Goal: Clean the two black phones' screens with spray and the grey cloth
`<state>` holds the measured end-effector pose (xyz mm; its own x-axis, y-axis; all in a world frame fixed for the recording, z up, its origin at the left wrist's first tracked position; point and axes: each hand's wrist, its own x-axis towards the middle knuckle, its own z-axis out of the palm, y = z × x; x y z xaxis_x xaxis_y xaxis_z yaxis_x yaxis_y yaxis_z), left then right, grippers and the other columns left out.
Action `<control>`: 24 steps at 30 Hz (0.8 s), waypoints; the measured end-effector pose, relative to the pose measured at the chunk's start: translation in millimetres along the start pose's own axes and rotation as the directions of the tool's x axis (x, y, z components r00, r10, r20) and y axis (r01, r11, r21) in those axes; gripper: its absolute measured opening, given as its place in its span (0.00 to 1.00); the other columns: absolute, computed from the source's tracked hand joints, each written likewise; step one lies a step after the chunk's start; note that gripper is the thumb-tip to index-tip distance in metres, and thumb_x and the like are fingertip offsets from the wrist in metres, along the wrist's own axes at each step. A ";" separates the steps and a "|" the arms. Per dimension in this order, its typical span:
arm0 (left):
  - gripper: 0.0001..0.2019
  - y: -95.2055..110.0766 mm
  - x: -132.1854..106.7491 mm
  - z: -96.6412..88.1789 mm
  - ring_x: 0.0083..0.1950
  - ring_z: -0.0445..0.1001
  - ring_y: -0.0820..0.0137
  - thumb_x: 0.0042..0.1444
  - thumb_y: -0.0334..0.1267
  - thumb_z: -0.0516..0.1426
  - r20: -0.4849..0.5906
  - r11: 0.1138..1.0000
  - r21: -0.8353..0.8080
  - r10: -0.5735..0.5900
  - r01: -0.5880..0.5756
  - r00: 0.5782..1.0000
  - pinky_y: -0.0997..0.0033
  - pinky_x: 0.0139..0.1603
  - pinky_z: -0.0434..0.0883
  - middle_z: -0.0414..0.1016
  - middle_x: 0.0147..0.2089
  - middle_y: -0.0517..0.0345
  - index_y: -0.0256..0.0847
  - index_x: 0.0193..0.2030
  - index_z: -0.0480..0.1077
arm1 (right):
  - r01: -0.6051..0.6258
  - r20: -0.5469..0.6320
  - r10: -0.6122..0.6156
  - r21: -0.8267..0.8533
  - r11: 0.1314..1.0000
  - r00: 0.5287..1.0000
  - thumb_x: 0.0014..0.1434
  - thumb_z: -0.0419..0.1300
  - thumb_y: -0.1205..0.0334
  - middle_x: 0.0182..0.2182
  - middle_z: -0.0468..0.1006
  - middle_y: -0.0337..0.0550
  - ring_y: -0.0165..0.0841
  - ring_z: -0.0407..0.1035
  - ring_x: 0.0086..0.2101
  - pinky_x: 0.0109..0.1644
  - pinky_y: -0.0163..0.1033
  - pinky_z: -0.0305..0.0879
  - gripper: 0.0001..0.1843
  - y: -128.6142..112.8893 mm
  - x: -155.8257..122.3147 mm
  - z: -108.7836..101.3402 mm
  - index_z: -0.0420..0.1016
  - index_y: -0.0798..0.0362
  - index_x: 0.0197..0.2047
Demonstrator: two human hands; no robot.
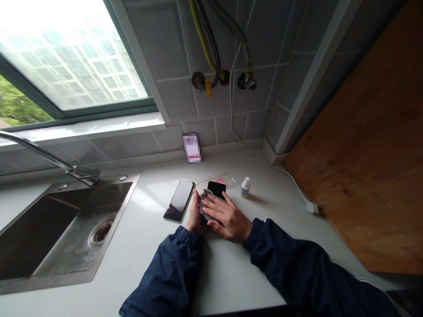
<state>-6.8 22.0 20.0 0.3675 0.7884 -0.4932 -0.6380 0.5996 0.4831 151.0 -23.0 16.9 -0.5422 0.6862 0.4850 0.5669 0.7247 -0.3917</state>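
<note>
Two hands working at a bench (231,277). The left hand (195,215) is grasping the long edge of a black phone (216,189), its fingers rising along the side and pinching a fold of grey cloth (206,204) against the phone. The right hand (228,218) is clenched lightly over the same cloth, its fingers (214,207) spread and pressing down across the phone's middle. The phone is lying at the centre of the work area, its upper end uncovered and resting at the edge of a clear plastic tray (214,179).

The step in hand appears to be wiping the phone; the exposed upper end seems the part calling for the cloth next.

Surrounding items: a second phone (179,201) is lying screen-up at 9 o'clock, just beside the left hand; a small dropper bottle (245,187) is standing at 2 o'clock; a steel sink (62,233) is sitting well off at 9 o'clock; a blurred card (191,147) is leaning against the wall tiles at 12 o'clock.
</note>
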 end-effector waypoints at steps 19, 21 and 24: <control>0.43 6.1 -8.4 9.7 0.57 0.82 0.49 0.67 0.70 0.42 0.113 0.997 -0.020 -0.071 0.073 0.991 0.52 0.63 0.74 0.83 0.49 0.33 0.28 0.57 0.77 | 0.110 -0.064 -0.097 0.256 0.960 0.993 0.69 0.61 0.52 0.58 0.82 0.52 0.44 0.68 0.66 0.78 0.60 0.37 0.18 6.5 -3.5 -8.7 0.81 0.51 0.55; 0.43 6.1 -8.6 8.4 0.56 0.82 0.49 0.68 0.69 0.41 0.155 0.999 0.019 -0.033 0.031 0.987 0.52 0.63 0.73 0.84 0.48 0.36 0.28 0.57 0.77 | 0.126 -0.068 -0.112 0.266 0.956 0.991 0.68 0.60 0.53 0.57 0.83 0.51 0.43 0.69 0.66 0.78 0.58 0.37 0.17 2.5 -4.1 -8.8 0.81 0.51 0.54; 0.43 6.9 -8.3 6.0 0.53 0.84 0.51 0.70 0.67 0.39 0.190 0.994 0.105 -0.011 -0.009 0.982 0.55 0.62 0.73 0.85 0.45 0.41 0.29 0.59 0.77 | 0.135 -0.033 -0.131 0.260 0.956 0.991 0.67 0.59 0.53 0.59 0.81 0.51 0.42 0.67 0.67 0.78 0.57 0.37 0.21 -3.7 -4.2 -8.7 0.78 0.51 0.59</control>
<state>-10.2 20.5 31.7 0.4966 0.7932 -0.3524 -0.5665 0.6038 0.5609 156.6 -29.1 23.2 -0.5909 0.5833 0.5573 0.3079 0.8016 -0.5126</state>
